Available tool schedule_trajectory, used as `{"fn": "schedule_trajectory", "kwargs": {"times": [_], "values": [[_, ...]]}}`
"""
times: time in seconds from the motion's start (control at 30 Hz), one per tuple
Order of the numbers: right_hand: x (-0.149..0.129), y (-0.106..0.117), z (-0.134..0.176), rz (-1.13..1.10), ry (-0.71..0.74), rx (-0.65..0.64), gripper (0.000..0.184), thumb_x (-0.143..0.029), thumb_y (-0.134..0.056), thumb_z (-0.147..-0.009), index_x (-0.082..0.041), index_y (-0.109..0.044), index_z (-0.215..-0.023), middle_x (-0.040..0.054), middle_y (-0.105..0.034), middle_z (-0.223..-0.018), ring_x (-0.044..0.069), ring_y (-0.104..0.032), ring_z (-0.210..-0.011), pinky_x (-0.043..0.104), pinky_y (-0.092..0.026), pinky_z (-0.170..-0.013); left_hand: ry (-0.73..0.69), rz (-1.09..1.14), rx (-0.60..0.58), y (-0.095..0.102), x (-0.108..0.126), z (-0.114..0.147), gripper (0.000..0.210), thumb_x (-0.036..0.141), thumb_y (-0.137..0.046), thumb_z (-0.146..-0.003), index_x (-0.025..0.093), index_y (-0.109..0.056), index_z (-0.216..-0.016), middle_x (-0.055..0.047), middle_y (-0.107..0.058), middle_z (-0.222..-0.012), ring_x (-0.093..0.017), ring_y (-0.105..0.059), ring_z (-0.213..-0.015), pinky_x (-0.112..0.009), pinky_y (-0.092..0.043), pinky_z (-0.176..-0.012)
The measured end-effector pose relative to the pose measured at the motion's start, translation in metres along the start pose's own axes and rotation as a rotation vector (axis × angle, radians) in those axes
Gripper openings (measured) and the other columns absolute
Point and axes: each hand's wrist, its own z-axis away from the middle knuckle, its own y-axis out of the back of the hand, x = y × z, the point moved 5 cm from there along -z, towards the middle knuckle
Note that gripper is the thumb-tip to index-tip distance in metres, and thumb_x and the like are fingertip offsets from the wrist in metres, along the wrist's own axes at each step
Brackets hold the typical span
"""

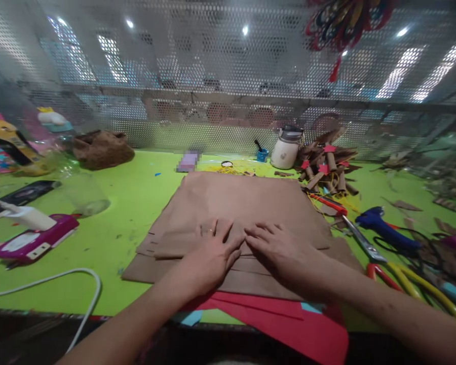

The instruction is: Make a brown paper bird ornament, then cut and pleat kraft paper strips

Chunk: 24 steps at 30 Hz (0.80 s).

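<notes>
Both hands rest on a stack of brown paper (251,195) lying on the green tabletop. My left hand (215,251) lies flat with fingers spread, near the middle of a folded strip across the stack. Close beside it, my right hand (279,248) is laid palm down with its fingers stretched out toward the left. Neither hand grips anything. Red paper (296,319) sticks out from under the stack's near edge and hangs over the table edge, with light blue scraps (192,317) there too.
Scissors (372,251) and a blue glue gun (387,228) lie at the right, before a pile of small brown rolls (330,167). A white bottle (287,147) stands behind. Left are a purple power strip (41,238), a phone (23,197) and a white cable (93,274).
</notes>
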Motion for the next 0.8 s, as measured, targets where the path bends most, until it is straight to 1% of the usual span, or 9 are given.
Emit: {"fn": "schedule_trajectory", "kwargs": {"times": [0.1,0.17,0.23,0.3,0.4,0.5,0.6,0.7,0.8], "values": [[-0.005,-0.006,-0.005,0.031,-0.016,0.014,0.04,-0.014,-0.04,-0.087,-0.016,-0.047,-0.126,0.0122,-0.048,-0.133,0.027,-0.042,-0.117,0.043,-0.042,-0.086,0.005,0.017,-0.006,-0.001,0.001,0.001,0.043,0.039,-0.023,-0.095,0.035,-0.037,-0.135,-0.009,-0.031,-0.144,-0.041,-0.023,-0.13,-0.067,-0.026,-0.092],[-0.003,-0.011,-0.006,0.05,-0.063,0.039,0.032,-0.016,-0.041,-0.088,-0.016,-0.054,-0.118,0.0123,-0.051,-0.129,0.026,-0.044,-0.115,0.043,-0.042,-0.085,0.011,0.025,-0.009,-0.002,0.001,0.002,0.043,0.038,-0.023,-0.095,0.036,-0.035,-0.136,-0.008,-0.031,-0.145,-0.041,-0.023,-0.131,-0.068,-0.025,-0.092],[0.002,-0.014,-0.006,0.045,-0.146,0.066,0.026,-0.024,-0.043,-0.09,-0.015,-0.058,-0.108,0.0124,-0.056,-0.123,0.026,-0.047,-0.111,0.043,-0.043,-0.084,0.016,0.029,-0.009,-0.002,0.001,0.003,0.042,0.038,-0.024,-0.095,0.036,-0.036,-0.135,-0.008,-0.031,-0.145,-0.04,-0.023,-0.131,-0.068,-0.024,-0.093],[0.01,-0.015,-0.002,0.012,-0.227,0.079,0.027,-0.033,-0.046,-0.089,-0.016,-0.059,-0.105,0.0117,-0.057,-0.121,0.026,-0.049,-0.109,0.044,-0.044,-0.084,0.018,0.033,-0.006,-0.003,0.001,0.003,0.042,0.038,-0.025,-0.094,0.036,-0.038,-0.134,-0.008,-0.032,-0.144,-0.039,-0.023,-0.131,-0.068,-0.023,-0.094],[0.026,-0.016,0.015,-0.055,-0.297,0.076,0.028,-0.034,-0.045,-0.09,-0.018,-0.058,-0.109,0.0089,-0.057,-0.123,0.024,-0.048,-0.111,0.043,-0.044,-0.087,0.019,0.046,-0.005,-0.003,-0.001,0.004,0.042,0.039,-0.025,-0.094,0.037,-0.037,-0.135,-0.006,-0.031,-0.145,-0.038,-0.022,-0.132,-0.068,-0.021,-0.095],[0.047,-0.021,0.045,-0.073,-0.349,0.069,0.03,-0.029,-0.039,-0.091,-0.019,-0.057,-0.114,0.0085,-0.056,-0.125,0.023,-0.048,-0.112,0.042,-0.043,-0.089,0.016,0.052,-0.006,-0.004,-0.002,0.003,0.043,0.039,-0.024,-0.094,0.037,-0.036,-0.135,-0.005,-0.029,-0.146,-0.037,-0.021,-0.132,-0.068,-0.019,-0.096],[0.065,-0.026,0.074,-0.053,-0.366,0.056,0.035,-0.024,-0.034,-0.092,-0.02,-0.054,-0.121,0.0088,-0.053,-0.128,0.023,-0.047,-0.115,0.042,-0.042,-0.091,0.007,0.046,0.002,-0.006,-0.003,0.003,0.043,0.038,-0.024,-0.094,0.037,-0.035,-0.136,-0.005,-0.03,-0.145,-0.037,-0.021,-0.132,-0.067,-0.018,-0.097],[0.07,-0.024,0.088,-0.008,-0.358,0.064,0.035,-0.022,-0.036,-0.091,-0.021,-0.056,-0.12,0.0103,-0.055,-0.125,0.023,-0.049,-0.113,0.042,-0.042,-0.09,-0.003,0.028,0.018,-0.005,-0.003,0.003,0.042,0.037,-0.026,-0.094,0.037,-0.036,-0.135,-0.006,-0.031,-0.144,-0.038,-0.022,-0.131,-0.067,-0.021,-0.096],[0.065,-0.015,0.087,0.045,-0.355,0.056,0.033,-0.021,-0.041,-0.089,-0.021,-0.058,-0.117,0.0116,-0.058,-0.119,0.023,-0.05,-0.107,0.041,-0.042,-0.086,-0.021,-0.019,0.064,0.001,0.001,0.002,0.039,0.032,-0.031,-0.093,0.035,-0.043,-0.13,-0.007,-0.031,-0.144,-0.039,-0.022,-0.131,-0.068,-0.022,-0.094]]}}
